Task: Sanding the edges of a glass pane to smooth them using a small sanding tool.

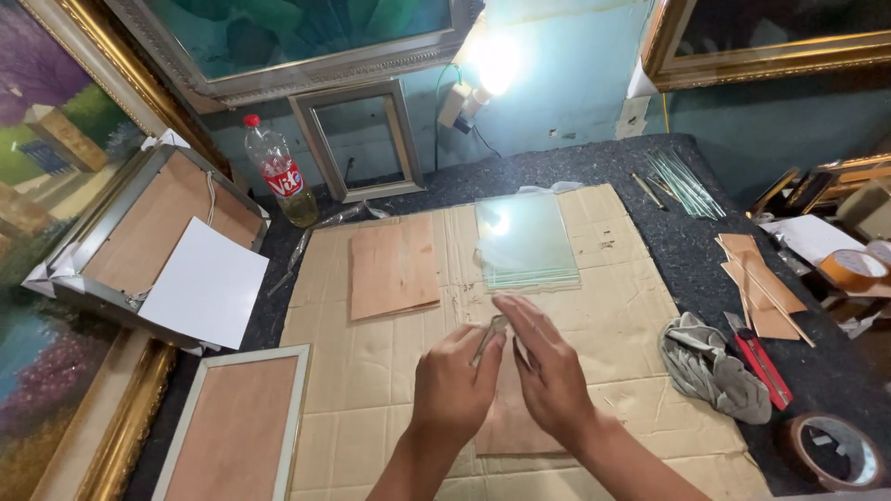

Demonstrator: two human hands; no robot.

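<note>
My left hand (453, 385) and my right hand (549, 369) meet over a brown backing board (509, 422) lying on flattened cardboard (371, 390). The left hand pinches a small thin metal piece (489, 339) between thumb and fingers. The right hand's fingers are stretched out and touch the same piece from the right. Just beyond the hands sits a stack of clear glass panes (525, 241). A second brown board (393, 267) lies to the left of the glass.
A grey rag (710, 364), a red cutter (761, 362) and tape rolls (835, 450) lie at the right. Glass strips (685, 184) sit at the far right. A plastic bottle (277, 172) and a small frame (360, 139) stand at the back; frames (237, 422) lie left.
</note>
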